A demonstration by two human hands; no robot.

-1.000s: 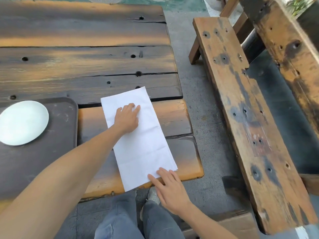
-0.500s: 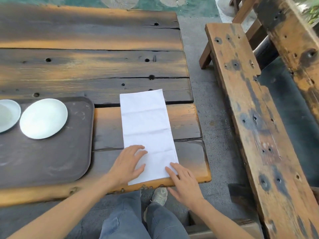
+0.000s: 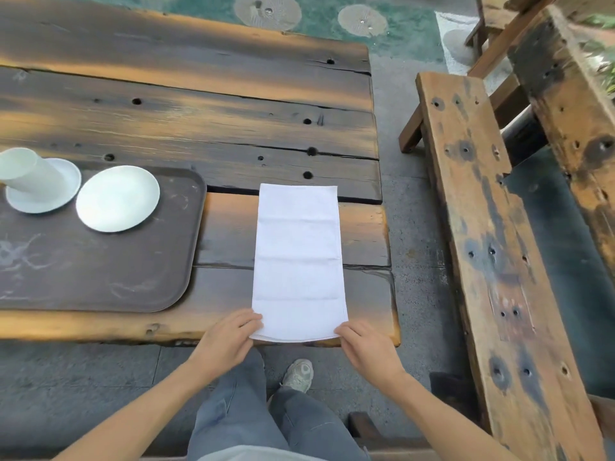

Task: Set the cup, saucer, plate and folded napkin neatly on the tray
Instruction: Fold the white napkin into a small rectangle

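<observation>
Long white folded cloth napkin (image 3: 298, 261) lies flat on the dark weathered plank desk (image 3: 186, 128), long axis running away from the person, its near short edge at the desk's near edge. It sits just right of the dark brown rectangular plastic tray (image 3: 100, 271), apart from it, with a strip of bare wood between.

Left hand (image 3: 228, 341) is at the napkin's near left corner; thumb and fingertips pinch that corner, corner edge slightly raised. Right hand (image 3: 367, 346) is at the napkin's near right corner, fingertips closed on the edge in the same way. Both hands palm-down, knuckles up, wrists below the desk edge, forearms bare and converging toward the napkin from the bottom of view.

On the tray, well left of the napkin: round white plate (image 3: 118, 198) at the far right part of the tray; just left of it a white saucer (image 3: 46, 194), the two nearly touching. A white cup (image 3: 28, 173) stands on the saucer.
</observation>
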